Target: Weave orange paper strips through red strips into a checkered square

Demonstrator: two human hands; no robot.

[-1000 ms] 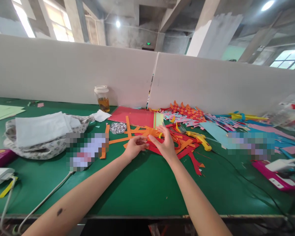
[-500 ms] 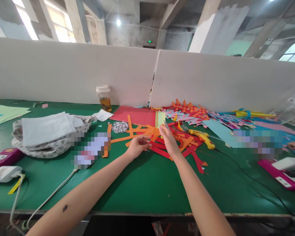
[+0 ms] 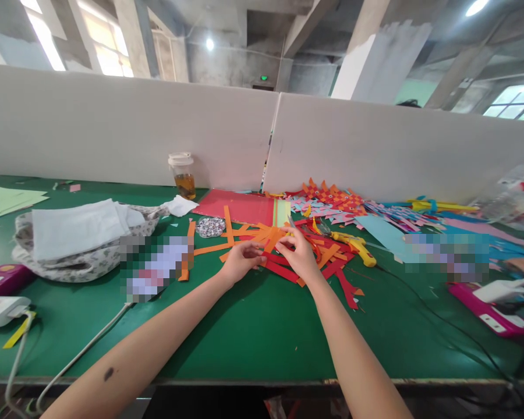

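An orange strip point(image 3: 271, 240) is framed between the left hand point(image 3: 239, 263) and the right hand point(image 3: 300, 256), over a loose heap of paper strips on the green table point(image 3: 253, 326). The left thumb and forefinger are drawn close together at its near end; the right thumb and forefinger are set a little apart beside its upper part. Whether it is firmly pinched by either hand cannot be told. From here, the strip could be bent askew or let slip if the grip is light, since it is thin paper. It could also be confused with the similar strips beneath, and a red strip point(image 3: 283, 271) just below the hands could be dragged along if caught by a fingertip. The yellow glue gun point(image 3: 361, 251) is left to the right of the right hand, near the heap; the pile could be disturbed if its cord point(image 3: 419, 291) is tugged. The orange strip's long axis is slanted, its near end aimed at the left fingertips and its far end pointed away from the person and somewhat rightward.
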